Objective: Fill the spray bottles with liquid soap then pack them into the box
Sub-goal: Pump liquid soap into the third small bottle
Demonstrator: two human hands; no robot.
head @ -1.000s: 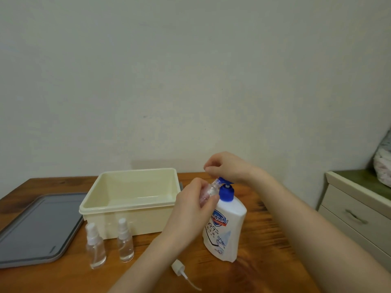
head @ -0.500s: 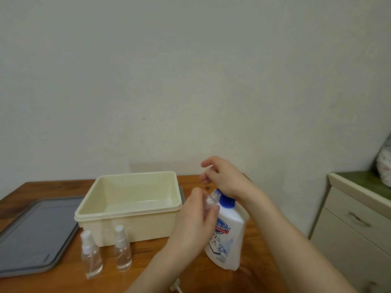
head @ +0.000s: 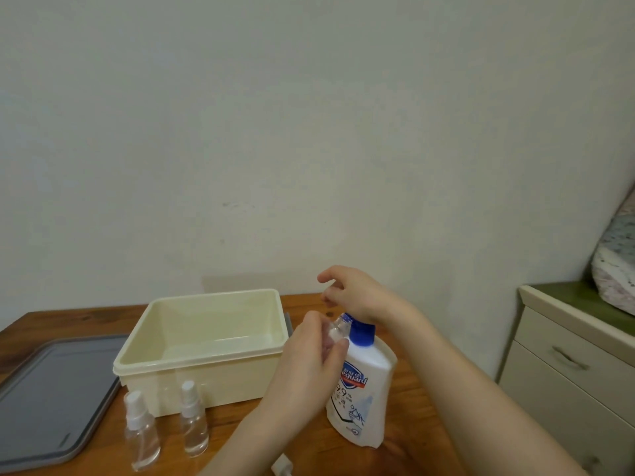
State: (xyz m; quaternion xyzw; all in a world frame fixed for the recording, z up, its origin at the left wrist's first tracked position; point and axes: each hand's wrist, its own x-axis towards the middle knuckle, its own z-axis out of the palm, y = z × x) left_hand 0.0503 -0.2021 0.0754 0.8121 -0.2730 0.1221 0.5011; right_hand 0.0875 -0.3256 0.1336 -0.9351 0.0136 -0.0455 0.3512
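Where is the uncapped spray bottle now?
Head view, centre: the left hand holds the spray bottle tilted at the blue pump of the soap bottle, right of the cream box.

I see left hand [head: 309,359] curled round a spray bottle [head: 337,330], forearm slanting up to it. Right hand [head: 354,293] just above that grip, fingers loosely bent, holding nothing.

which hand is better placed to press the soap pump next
Right, probably. The right hand is directly over the pump and holds nothing, while the left hand is busy gripping the bottle beside it.
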